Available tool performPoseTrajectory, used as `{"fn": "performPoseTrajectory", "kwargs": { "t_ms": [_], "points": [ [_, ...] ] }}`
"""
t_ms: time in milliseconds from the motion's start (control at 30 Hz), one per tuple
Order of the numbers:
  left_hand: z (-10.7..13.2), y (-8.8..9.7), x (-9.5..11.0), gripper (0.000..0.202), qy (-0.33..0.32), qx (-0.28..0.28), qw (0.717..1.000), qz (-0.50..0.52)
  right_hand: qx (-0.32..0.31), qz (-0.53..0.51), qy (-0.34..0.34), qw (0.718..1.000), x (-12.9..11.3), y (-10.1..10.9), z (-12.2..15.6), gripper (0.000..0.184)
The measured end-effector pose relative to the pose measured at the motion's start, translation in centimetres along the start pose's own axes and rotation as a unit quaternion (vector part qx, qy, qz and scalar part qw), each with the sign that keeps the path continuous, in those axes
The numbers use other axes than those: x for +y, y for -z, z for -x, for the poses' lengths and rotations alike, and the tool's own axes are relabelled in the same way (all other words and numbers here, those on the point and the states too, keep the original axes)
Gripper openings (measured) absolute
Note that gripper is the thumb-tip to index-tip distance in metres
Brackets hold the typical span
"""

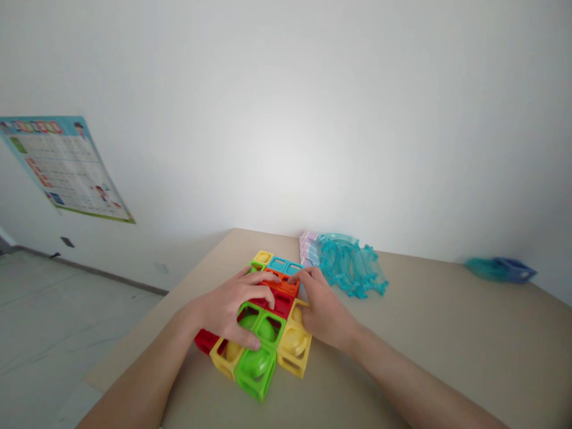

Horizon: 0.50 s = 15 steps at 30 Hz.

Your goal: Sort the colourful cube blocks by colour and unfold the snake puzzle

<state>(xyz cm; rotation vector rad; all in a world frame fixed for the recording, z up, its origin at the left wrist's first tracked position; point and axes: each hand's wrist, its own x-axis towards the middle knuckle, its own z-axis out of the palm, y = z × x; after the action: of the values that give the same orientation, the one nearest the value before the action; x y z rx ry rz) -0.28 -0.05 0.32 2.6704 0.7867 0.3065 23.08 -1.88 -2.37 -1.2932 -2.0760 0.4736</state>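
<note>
A flat cluster of joined hollow plastic toy blocks (280, 304) lies on the table, in green, yellow, red, orange and blue. Rounded shapes show inside several of the frames. My left hand (230, 304) grips the cluster from the left: its fingers curl over the orange and red blocks, and the thumb presses on a green block (255, 362). From the right, my right hand (324, 310) holds the cluster, its bent index finger on the orange block (290, 288). Its other fingers are partly hidden beside the yellow blocks (295, 342).
Behind my right hand is a pile of translucent teal plastic pieces (351, 265), with a pale pink striped item (308, 247) beside it. Blurred teal and dark blue objects (503, 270) lie at the table's far right. A wall (313, 119) borders the table's back edge; a poster (67, 170) hangs left.
</note>
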Motion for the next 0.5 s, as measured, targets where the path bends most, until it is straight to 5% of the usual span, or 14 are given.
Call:
{"fn": "performPoseTrajectory", "kwargs": {
  "t_ms": [167, 300, 500],
  "points": [
    [0.0, 0.1, -0.1, 0.056, -0.007, 0.002, 1.0, 0.006, 0.021, -0.066, 0.031, 0.997, 0.0, 0.2, -0.1, 0.031],
    [-0.1, -0.1, -0.3, 0.056, -0.014, 0.019, 1.0, 0.02, 0.035, -0.128, 0.147, 0.98, 1.8, -0.8, 0.0, 0.023],
    [0.9, 0.5, 0.5, 0.053, 0.035, -0.013, 0.999, 0.022, 0.144, -0.246, 0.106, 0.953, 4.1, -1.8, -0.1, 0.021]
  ]
}}
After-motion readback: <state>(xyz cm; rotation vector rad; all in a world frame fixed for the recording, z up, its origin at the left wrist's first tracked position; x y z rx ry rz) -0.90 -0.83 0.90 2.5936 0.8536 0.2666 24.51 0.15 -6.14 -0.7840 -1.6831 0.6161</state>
